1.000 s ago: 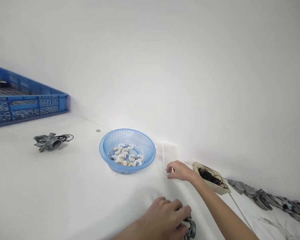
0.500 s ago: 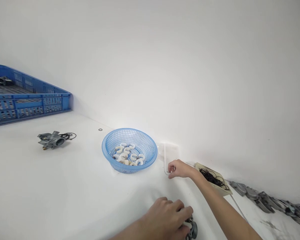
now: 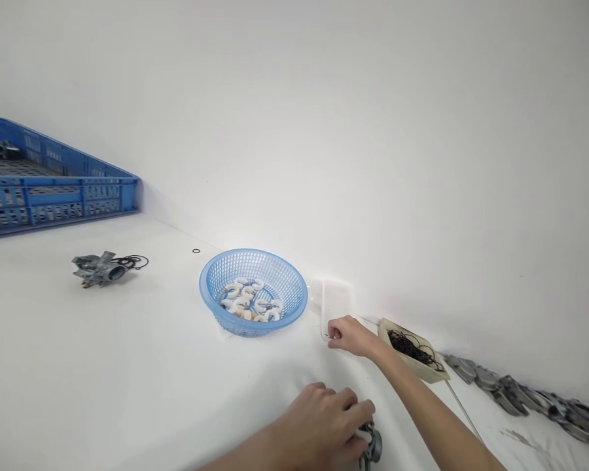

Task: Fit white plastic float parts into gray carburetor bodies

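At the bottom of the view my left hand is wrapped over a grey metal carburetor, mostly hidden under the palm and fingers. My right hand is closed in a pinch at the near edge of a shallow white tray. A tiny dark sliver shows at its fingertips, too small to name. Just right of that wrist is a cream box holding tangled black rubber rings. Left of the right hand stands a blue mesh basket with several white C-shaped pieces.
Another carburetor lies at the left beside black rings. One small ring lies near the wall. A blue crate with metal parts stands far left. Grey metal covers line the right side against the wall.
The fingers of my right hand have drawn closer together over the tray's edge. My left hand keeps its hold on the carburetor. The view has shifted slightly.
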The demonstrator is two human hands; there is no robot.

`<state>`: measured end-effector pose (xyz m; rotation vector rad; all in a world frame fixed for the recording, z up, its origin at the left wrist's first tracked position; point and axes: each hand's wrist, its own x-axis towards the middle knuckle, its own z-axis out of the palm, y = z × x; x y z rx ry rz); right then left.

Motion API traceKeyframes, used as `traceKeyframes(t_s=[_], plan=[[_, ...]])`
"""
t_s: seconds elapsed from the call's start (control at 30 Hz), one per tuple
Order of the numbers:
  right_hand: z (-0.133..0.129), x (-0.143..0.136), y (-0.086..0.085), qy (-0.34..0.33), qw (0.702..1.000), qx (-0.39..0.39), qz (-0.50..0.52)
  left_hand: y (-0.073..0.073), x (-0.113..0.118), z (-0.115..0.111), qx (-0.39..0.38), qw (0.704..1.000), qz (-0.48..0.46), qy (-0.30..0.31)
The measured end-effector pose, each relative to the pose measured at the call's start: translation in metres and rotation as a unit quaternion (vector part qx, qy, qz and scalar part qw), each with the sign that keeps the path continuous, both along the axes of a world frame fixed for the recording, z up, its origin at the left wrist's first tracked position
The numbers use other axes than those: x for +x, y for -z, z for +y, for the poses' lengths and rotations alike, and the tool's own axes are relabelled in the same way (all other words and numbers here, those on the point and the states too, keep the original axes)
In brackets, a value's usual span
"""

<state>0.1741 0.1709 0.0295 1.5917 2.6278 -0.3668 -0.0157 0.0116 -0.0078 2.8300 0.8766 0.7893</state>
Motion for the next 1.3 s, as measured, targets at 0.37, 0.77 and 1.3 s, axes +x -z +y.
traceKeyframes(t_s=[0.37, 0.77, 1.3], plan=[[-0.01, -0.002, -0.017, -0.008, 0.999, -0.005, 0.042, 0.0, 0.001, 0.001, -0.004, 1.0, 0.004, 0.002], [-0.146, 0.062, -0.026, 0.104, 0.937, -0.062, 0.328, 0.01, 0.001, 0.004, -0.054, 0.996, -0.071, 0.008], [-0.175, 0.046, 0.048, 0.215, 0.791, 0.024, 0.573, 0.014, 0.0, 0.0, -0.022, 0.994, -0.103, 0.001]])
